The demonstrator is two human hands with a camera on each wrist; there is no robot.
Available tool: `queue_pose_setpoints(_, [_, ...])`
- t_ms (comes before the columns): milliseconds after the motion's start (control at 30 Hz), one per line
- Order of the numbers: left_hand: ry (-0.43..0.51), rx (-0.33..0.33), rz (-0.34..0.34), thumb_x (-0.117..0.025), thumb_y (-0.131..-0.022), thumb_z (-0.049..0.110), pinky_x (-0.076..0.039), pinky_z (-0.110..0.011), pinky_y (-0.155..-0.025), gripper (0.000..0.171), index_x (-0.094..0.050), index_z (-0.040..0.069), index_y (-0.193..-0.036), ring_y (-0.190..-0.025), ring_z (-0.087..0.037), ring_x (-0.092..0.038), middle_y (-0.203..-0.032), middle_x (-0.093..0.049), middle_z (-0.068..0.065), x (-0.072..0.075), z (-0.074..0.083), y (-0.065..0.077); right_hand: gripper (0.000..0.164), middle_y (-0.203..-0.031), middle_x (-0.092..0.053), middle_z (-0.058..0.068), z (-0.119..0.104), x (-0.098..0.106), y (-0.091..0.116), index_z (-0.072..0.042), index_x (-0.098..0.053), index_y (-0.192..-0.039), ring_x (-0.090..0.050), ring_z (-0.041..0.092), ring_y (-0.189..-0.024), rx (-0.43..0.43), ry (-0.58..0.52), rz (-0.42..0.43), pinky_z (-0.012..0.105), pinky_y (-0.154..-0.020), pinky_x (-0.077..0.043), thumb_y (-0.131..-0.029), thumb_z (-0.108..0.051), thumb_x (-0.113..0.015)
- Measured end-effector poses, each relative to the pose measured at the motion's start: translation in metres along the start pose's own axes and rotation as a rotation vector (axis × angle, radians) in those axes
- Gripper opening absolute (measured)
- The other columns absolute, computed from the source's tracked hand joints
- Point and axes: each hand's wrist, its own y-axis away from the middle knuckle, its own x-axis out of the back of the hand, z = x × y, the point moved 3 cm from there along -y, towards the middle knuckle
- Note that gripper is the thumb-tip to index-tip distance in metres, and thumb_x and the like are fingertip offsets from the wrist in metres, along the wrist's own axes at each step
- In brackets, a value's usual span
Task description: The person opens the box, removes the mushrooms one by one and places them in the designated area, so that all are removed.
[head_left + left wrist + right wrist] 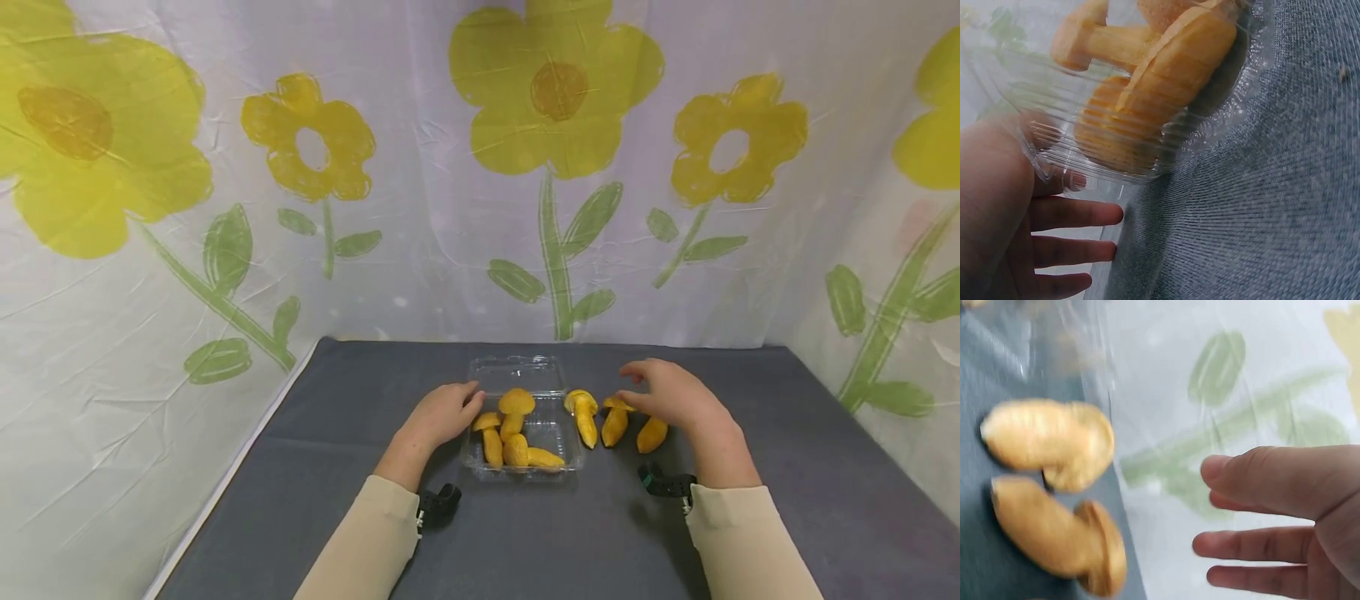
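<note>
A clear plastic clamshell box [572,457] lies with its lid [517,375] folded back, holding several yellow mushrooms [517,402]. My left hand [442,412] is at the box's left side; in the left wrist view its thumb and index finger overlap the ribbed wall, and its other fingers [1075,212] stretch out straight. To the right of the box, three more mushrooms lie in a row: one beside the wall [583,417], a middle one [615,427] and a right one [652,435]. Above the right two hovers my right hand [675,396], fingers loosely extended and holding nothing.
A dark grey cloth [555,542] covers the table. Behind it and at both sides hangs a white curtain [420,250] printed with yellow flowers. Each wrist wears a black strap, the left one [441,502] and the right one [666,482].
</note>
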Motion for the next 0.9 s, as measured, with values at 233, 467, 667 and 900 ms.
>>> queue_pose_setpoints(233, [0.012,-0.006,-0.007,-0.048,-0.111,0.035,-0.045,-0.053,-0.110,0.052,-0.051,0.003,-0.151,-0.135,-0.036,-0.053,-0.149,-0.055,-0.015,0.004,0.000,0.001,0.043,-0.120,-0.068,0.012,-0.039,-0.005,0.000,-0.005,-0.066,-0.134,-0.065,0.034,-0.107,0.161,0.090,0.120,0.054,-0.089,-0.055,-0.097,-0.025,-0.073])
queue_pose_setpoints(467, [-0.006,-0.010,0.013,-0.046,-0.111,0.036,-0.044,-0.053,-0.111,0.052,-0.051,0.003,-0.151,-0.135,-0.035,-0.053,-0.149,-0.054,-0.014,0.007,-0.001,-0.002,0.043,-0.114,-0.070,0.008,-0.071,-0.015,-0.005,-0.006,-0.068,-0.131,-0.067,0.028,-0.100,0.307,0.167,0.192,0.048,-0.085,-0.058,-0.094,-0.025,-0.078])
queue_pose_setpoints(667, [-0.007,-0.005,0.018,-0.047,-0.111,0.035,-0.044,-0.053,-0.111,0.052,-0.051,0.003,-0.151,-0.135,-0.035,-0.053,-0.150,-0.054,-0.013,0.005,-0.003,-0.002,0.045,-0.114,-0.071,0.009,-0.093,-0.034,-0.007,-0.006,-0.068,-0.131,-0.068,0.026,-0.099,0.416,0.211,0.228,0.045,-0.086,-0.059,-0.092,-0.026,-0.080])
queue_pose_setpoints(900, [0.009,0.002,-0.007,-0.046,-0.111,0.036,-0.045,-0.054,-0.110,0.052,-0.050,0.003,-0.152,-0.133,-0.036,-0.054,-0.149,-0.054,-0.015,0.000,0.000,0.000,0.057,-0.126,-0.069,0.010,-0.103,-0.060,-0.009,-0.008,-0.063,-0.140,-0.069,0.027,-0.106,0.432,0.230,0.248,0.047,-0.090,-0.058,-0.090,-0.029,-0.082])
